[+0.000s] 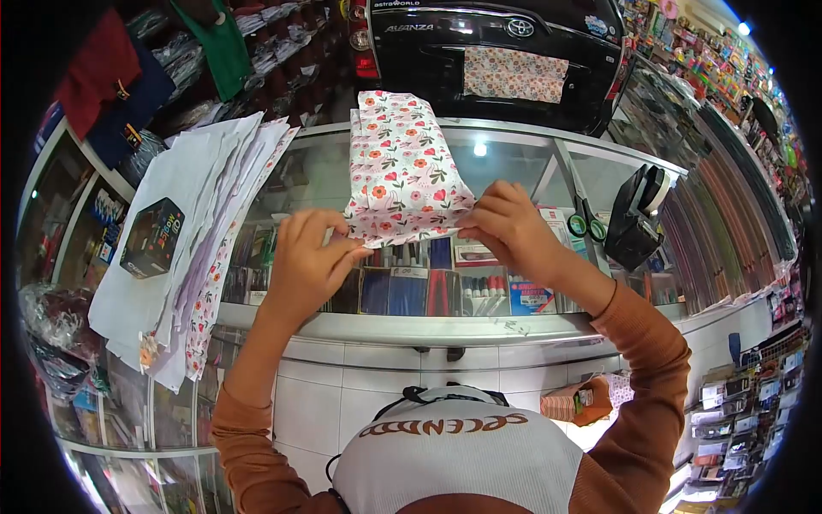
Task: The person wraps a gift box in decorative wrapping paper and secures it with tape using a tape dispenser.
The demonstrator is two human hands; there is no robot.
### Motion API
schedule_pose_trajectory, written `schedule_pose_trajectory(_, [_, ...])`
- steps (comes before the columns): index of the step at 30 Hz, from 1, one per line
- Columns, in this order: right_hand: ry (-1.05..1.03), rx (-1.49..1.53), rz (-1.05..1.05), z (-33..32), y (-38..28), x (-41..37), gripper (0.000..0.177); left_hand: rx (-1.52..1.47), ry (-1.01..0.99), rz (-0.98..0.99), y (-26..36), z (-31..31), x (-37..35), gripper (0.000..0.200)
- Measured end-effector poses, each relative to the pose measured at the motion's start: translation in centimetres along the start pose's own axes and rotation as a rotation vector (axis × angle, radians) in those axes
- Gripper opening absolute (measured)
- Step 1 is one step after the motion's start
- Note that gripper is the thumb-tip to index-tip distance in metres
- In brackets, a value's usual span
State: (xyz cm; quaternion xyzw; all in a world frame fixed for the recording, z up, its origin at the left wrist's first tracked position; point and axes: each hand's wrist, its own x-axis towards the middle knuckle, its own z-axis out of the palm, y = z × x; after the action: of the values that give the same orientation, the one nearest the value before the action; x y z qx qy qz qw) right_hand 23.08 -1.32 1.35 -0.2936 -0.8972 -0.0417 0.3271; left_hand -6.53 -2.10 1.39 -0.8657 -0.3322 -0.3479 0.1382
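Floral paper (402, 158) between both hands (312, 261)

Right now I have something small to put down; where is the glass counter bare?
Bare glass shows between the flower-printed white paper and the green-handled scissors, and between that paper and the stack of large white sheets. The left is crowded by that stack and its black box, the right by the black tape dispenser.

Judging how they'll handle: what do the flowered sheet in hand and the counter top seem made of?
Flowered sheet: probably thin paper, fairly matt, with visible creases. Counter top: likely glass, glossy and see-through, with a bright reflection; clear plastic is possible.
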Motion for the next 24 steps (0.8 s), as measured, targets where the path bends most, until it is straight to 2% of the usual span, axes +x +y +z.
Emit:
schedule_pose_trajectory(2, [0.061, 0.185, 0.071, -0.1, 0.3, 0.3, 0.010, -0.039, 0.011, -0.059, -0.2, -0.2, 0.1, 0.014])
schedule_pose_trajectory(5, [0.087, 0.230, 0.133, -0.2, -0.1, 0.5, 0.011, -0.081, 0.024, -0.107, -0.4, -0.1, 0.2, 0.015])
schedule_pose_trajectory(8, [0.028, 0.199, 0.144, -0.6, -0.4, 0.6, 0.010, -0.068, 0.031, -0.086, -0.4, -0.1, 0.6, 0.016])
schedule_pose_trajectory(12, [0.007, 0.010, 0.023, -0.7, -0.4, -0.1, 0.018, 0.014, 0.017, 0.097, 0.6, -1.0, 2.5, 0.018])
schedule_pose_trajectory(14, [-0.030, -0.186, -0.116, -0.6, -0.2, -0.4, 0.020, 0.004, -0.100, 0.178, 0.7, -0.9, 3.2, 0.022])
schedule_pose_trajectory(16, [-0.036, -0.185, -0.193, -0.7, -0.3, -0.1, 0.022, 0.035, -0.165, 0.263, 1.1, -0.5, 3.9, 0.022])
schedule_pose_trajectory(19, [-0.041, -0.181, -0.231, -0.5, -0.3, 0.5, 0.023, -0.110, -0.186, 0.295, -0.2, 1.6, 3.5, 0.025])
schedule_pose_trajectory(24, [-0.040, 0.004, -0.167, 0.1, 0.5, 1.1, 0.018, -0.310, -0.162, 0.157, 0.5, 0.5, 4.2, 0.024])
